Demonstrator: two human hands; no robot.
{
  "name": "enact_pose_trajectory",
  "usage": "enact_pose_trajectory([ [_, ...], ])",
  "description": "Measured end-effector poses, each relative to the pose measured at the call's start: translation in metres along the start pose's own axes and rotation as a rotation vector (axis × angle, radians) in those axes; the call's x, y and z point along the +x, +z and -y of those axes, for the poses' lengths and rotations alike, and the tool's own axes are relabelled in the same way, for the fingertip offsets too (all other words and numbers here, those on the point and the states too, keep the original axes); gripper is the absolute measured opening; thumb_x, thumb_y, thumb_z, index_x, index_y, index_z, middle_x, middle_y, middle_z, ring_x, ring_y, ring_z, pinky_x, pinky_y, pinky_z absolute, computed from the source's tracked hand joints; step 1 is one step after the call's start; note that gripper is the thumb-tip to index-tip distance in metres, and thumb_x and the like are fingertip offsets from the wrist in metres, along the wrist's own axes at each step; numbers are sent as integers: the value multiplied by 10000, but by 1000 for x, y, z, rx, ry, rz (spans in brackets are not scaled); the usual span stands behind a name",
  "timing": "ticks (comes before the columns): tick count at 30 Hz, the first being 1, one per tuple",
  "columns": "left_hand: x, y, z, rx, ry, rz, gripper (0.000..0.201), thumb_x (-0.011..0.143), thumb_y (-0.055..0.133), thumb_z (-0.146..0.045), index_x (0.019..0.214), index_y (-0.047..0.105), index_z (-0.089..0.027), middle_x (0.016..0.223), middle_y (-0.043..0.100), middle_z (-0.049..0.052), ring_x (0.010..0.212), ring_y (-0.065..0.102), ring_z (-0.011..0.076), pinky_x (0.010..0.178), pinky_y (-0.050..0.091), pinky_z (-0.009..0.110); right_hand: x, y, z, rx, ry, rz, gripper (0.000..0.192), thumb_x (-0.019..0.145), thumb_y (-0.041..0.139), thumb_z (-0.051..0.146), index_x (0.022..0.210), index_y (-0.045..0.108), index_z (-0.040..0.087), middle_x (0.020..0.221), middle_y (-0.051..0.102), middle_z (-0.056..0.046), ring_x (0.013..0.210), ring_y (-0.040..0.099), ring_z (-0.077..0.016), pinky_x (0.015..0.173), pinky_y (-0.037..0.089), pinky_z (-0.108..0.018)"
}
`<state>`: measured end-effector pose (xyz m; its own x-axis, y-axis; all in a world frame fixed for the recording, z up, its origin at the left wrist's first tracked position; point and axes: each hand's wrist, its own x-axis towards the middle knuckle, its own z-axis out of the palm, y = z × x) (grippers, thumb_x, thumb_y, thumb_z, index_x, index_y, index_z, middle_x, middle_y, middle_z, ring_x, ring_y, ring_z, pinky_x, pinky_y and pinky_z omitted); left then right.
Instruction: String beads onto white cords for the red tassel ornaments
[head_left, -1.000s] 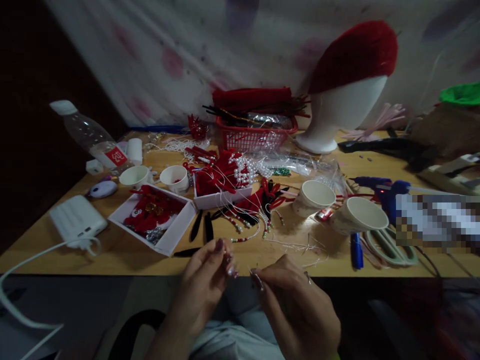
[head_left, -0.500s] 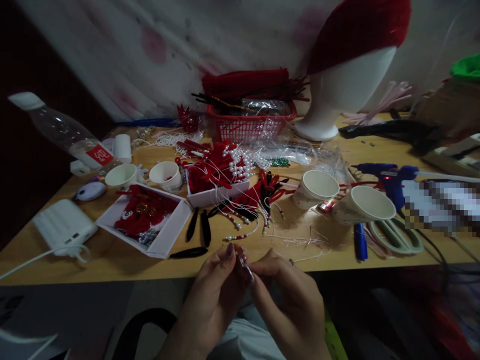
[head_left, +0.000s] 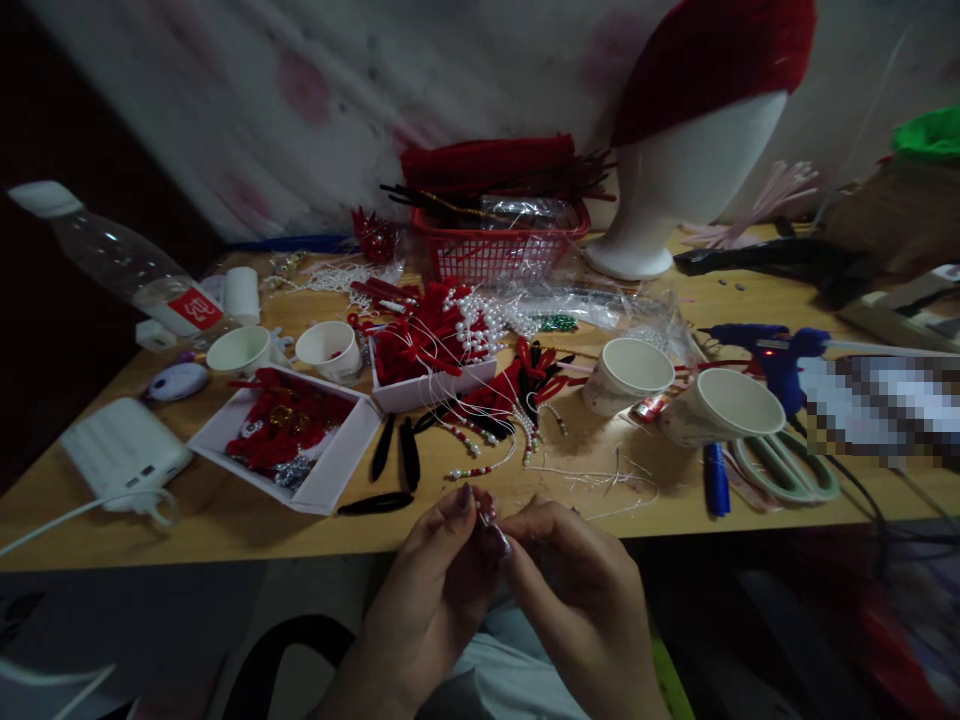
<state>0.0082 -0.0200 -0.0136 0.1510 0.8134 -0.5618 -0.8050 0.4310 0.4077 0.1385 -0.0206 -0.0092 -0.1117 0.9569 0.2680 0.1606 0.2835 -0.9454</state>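
My left hand (head_left: 439, 580) and my right hand (head_left: 581, 590) meet fingertip to fingertip just below the front edge of the wooden table (head_left: 225, 520). Between the pinched fingers sits a tiny bead or thread piece (head_left: 486, 520), too small to make out clearly. Just beyond the hands lie beaded strings (head_left: 480, 455) and loose white thread (head_left: 615, 480). Black leaf-shaped clips (head_left: 397, 455) lie to the left of them.
Two white boxes of red ornaments (head_left: 289, 435) (head_left: 431, 360) sit mid-table. Paper cups (head_left: 626, 375) (head_left: 724, 410), a blue glue gun (head_left: 772, 350), scissors (head_left: 787, 470), a red basket (head_left: 499, 250), a mannequin head with red hat (head_left: 697, 120), a bottle (head_left: 120, 265) and a power bank (head_left: 124, 455) crowd the table.
My hands have come together from slightly apart and now pinch at one point. The view has shifted a little upward and left.
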Motion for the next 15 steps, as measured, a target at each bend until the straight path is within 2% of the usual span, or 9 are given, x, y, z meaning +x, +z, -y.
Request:
enact_pose_trajectory([
  [4,-1,1,0,-41,-53,-3,180,723,887,-200,837,749,-186,839,735,0,783,699,131,749,565,232,0,0,0,5,-14,-26,97,904,635,170,836,699,197,696,664,-2,611,624,-123,565,517,-224],
  [10,-4,7,-1,-212,-191,16,359,492,998,-226,762,769,-169,773,748,-15,750,696,111,715,558,198,-1,3,2,46,-21,-96,94,878,654,145,840,711,210,700,685,10,608,633,-115,567,515,-209],
  [12,-6,10,-1,-257,-213,13,299,543,977,-173,758,770,-167,769,747,-13,724,690,107,684,550,193,-2,3,2,47,-25,-104,92,878,657,154,824,705,211,683,674,14,598,623,-113,559,507,-207],
  [15,-9,16,-2,-303,-242,-47,114,752,844,-86,746,762,-165,753,742,-10,680,682,96,659,546,193,-3,4,3,39,-28,-100,90,877,658,161,808,698,204,672,663,11,591,614,-116,556,502,-214],
])
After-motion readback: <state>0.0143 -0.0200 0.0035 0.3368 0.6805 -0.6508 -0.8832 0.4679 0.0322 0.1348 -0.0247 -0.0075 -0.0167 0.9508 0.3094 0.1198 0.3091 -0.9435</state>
